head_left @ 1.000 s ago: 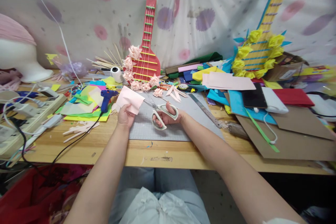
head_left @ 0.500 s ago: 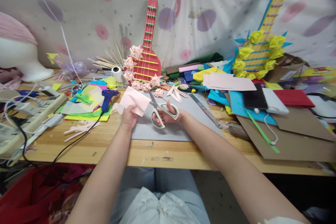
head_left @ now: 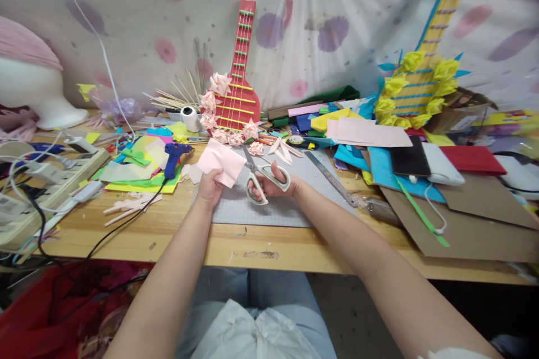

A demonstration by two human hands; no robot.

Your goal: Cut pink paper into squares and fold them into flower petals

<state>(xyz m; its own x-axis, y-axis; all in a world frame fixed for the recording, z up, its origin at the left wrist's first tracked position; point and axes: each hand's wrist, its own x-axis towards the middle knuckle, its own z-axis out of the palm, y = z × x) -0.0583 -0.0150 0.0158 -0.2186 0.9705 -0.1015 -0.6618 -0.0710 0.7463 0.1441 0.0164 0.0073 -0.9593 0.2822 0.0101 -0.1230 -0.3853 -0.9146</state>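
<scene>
Gripping pink paper [head_left: 222, 162], the left hand [head_left: 209, 189] faces the right hand [head_left: 273, 185], fingers closed through scissors [head_left: 261, 178].

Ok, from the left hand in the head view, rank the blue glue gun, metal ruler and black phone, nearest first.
From the left hand:
1. Blue glue gun, just to its left.
2. Metal ruler, to the right, past the scissors.
3. Black phone, far right on the blue sheet.

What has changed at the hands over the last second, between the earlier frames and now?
The right hand swung the white-handled scissors so the blades, which lay pointing left toward the folded pink paper sheet, now point up and away beside its right edge. The left hand kept its grip on the paper throughout. The grey cutting mat and blue glue gun did not move.
</scene>
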